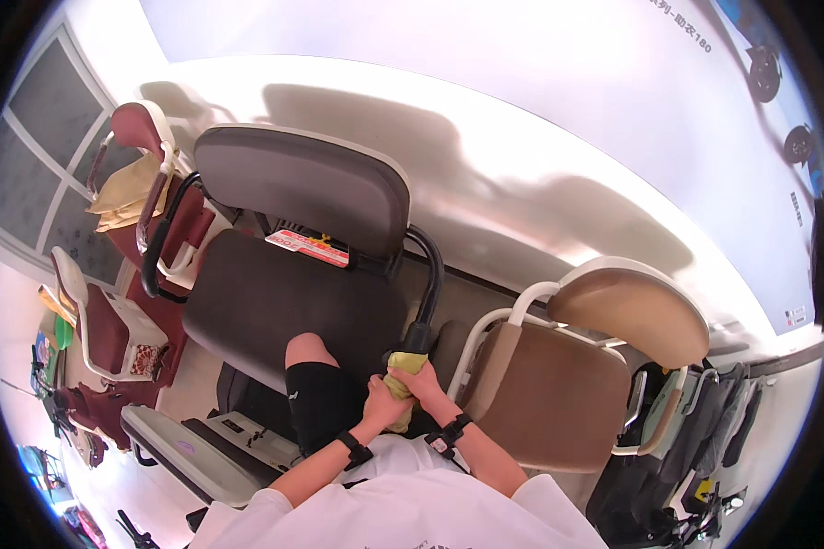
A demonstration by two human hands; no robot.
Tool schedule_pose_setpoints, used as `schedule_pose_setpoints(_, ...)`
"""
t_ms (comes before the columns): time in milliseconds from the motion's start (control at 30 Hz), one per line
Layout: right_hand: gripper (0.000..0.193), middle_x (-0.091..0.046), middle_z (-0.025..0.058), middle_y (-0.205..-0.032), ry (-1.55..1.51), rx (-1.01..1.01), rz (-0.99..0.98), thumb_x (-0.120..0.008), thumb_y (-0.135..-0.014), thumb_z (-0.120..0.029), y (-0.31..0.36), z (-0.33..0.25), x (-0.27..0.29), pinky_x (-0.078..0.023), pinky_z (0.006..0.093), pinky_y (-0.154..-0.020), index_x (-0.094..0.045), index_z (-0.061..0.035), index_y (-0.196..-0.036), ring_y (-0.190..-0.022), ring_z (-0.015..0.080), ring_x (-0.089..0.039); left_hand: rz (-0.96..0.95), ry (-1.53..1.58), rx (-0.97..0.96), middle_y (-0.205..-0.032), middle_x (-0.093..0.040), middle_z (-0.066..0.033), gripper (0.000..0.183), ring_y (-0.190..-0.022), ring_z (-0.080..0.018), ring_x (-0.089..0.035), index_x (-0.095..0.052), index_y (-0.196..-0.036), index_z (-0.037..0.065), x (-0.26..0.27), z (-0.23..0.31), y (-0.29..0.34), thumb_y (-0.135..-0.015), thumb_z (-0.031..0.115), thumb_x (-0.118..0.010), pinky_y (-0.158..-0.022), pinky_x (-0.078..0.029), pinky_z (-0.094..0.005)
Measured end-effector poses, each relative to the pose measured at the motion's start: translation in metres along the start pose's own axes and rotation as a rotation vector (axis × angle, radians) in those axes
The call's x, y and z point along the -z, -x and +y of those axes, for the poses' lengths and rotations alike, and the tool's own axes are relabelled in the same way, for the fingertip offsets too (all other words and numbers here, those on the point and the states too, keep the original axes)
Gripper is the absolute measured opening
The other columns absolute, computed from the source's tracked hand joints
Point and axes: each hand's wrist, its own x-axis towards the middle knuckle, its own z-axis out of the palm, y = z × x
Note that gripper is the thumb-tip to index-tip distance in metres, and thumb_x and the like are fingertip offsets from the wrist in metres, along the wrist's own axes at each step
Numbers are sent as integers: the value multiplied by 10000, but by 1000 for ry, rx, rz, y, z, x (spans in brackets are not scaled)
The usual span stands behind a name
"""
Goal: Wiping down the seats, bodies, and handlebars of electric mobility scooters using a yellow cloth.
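A yellow-green cloth [406, 363] is bunched at the front end of the black right armrest [419, 337] of a large dark grey chair [284, 302]. My right hand [423, 382] is closed on the cloth from the right, next to the armrest end. Just left of it, my left hand [384, 403] also grips the cloth, with its fingers curled in and partly hidden. Some of the cloth hangs below, between my wrists. A black strap with a small device sits on each wrist. My bent knee [309, 350] is over the front of the grey seat.
A brown-seated chair with a white frame [549, 393] stands close on my right. Red chairs [139, 128] are at the left, one bearing a tan cloth [128, 190]. A red-and-white card [308, 248] lies at the grey backrest's foot. Dark folded equipment [705, 430] stands far right.
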Motion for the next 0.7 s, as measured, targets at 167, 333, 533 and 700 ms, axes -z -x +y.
schedule_pose_setpoints(167, 487, -674, 98, -1112, 142, 323, 347, -823, -820, -123, -48, 13, 7, -557, 364, -881, -550, -33, -1213, -1000, 202, -675, -71, 118, 46, -1259, -591, -314, 845, -1127, -472, -648, -376, -1324, -24, 12, 40, -2, -746, 338, -873, -925, -536, -528)
schedule_pose_setpoints(333, 498, -664, 187, -1069, 453, 472, 510, -785, -784, -111, -112, -27, 24, -550, 414, -865, -513, -16, -1190, -996, 322, -682, 213, 84, -228, -1244, -603, -295, 800, -1153, -470, -619, -381, -1380, -21, -6, 75, -36, -793, 292, -825, -950, -521, -519)
schedule_pose_setpoints(533, 464, -657, 275, -1007, 462, 460, 553, -752, -791, -96, -141, -88, 29, -513, 508, -863, -474, 23, -1143, -1003, 472, -661, 223, -5, -135, -1181, -621, -244, 625, -1049, -452, -663, -454, -1255, 11, -7, 110, -76, -787, 244, -798, -859, -553, -560)
schedule_pose_setpoints(700, 391, -653, 285, -996, 564, 451, 612, -697, -806, -60, -148, -105, 24, -506, 522, -850, -478, 9, -1123, -997, 508, -640, 83, -66, -65, -1062, -703, -235, 601, -982, -447, -705, -493, -1219, 53, 1, 116, -98, -768, 291, -810, -863, -574, -546)
